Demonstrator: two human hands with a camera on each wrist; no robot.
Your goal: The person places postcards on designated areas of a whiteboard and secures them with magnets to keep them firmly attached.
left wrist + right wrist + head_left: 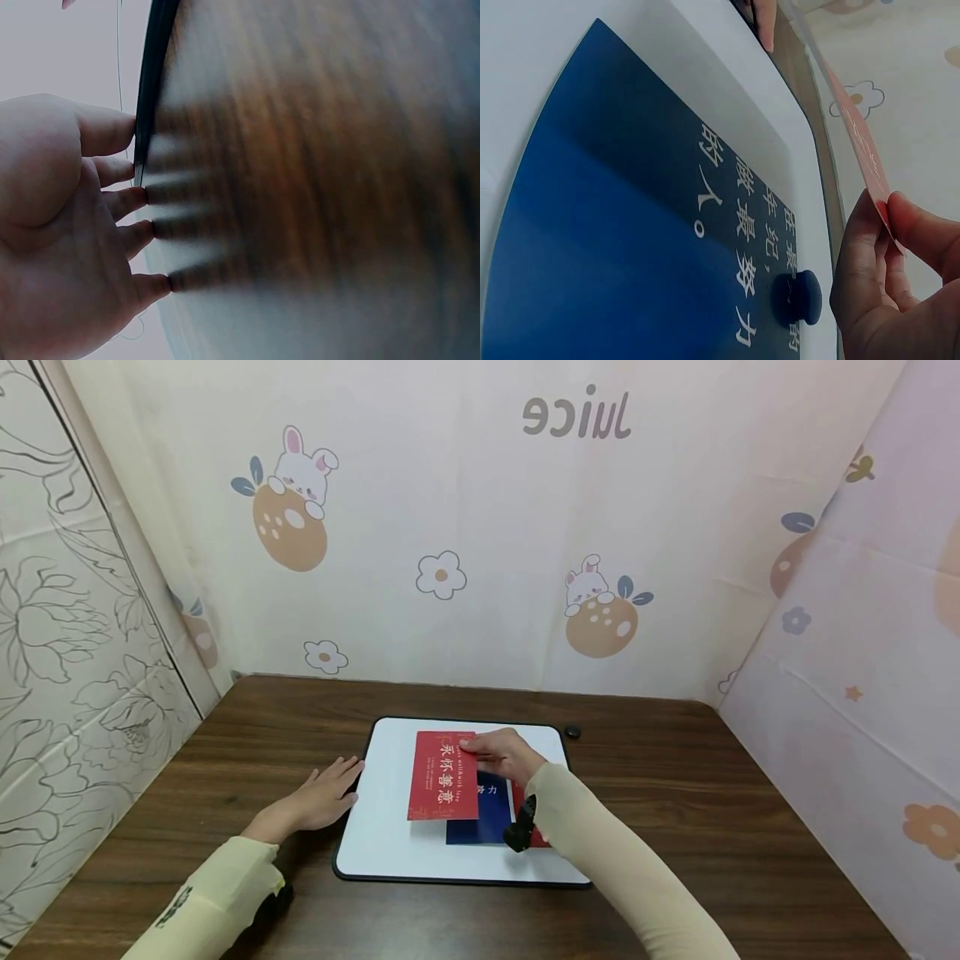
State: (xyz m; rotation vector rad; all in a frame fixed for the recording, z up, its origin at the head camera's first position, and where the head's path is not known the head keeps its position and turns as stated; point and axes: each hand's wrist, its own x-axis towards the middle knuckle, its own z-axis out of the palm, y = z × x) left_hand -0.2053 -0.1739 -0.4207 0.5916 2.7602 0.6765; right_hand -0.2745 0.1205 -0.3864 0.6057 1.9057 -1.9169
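Note:
A red card (444, 777) with white characters is pinched between the thumb and fingers of my right hand (504, 752), raised over the whiteboard (390, 852). In the right wrist view the same red card (865, 142) is seen nearly edge-on. Below it lies a blue card (480, 822) with white characters, and a dark round knob (804, 297) stands on it. Another red card (538, 840) shows partly beside the blue one, mostly hidden by the right wrist. My left hand (318, 797) rests on the table, fingers extended, fingertips at the board's black left edge.
A small black round piece (573, 731) sits on the wooden table (660, 777) just past the board's far right corner. Patterned curtains (487, 527) hang behind the table and along its right side; a panel with flower line drawings (90, 635) stands at the left.

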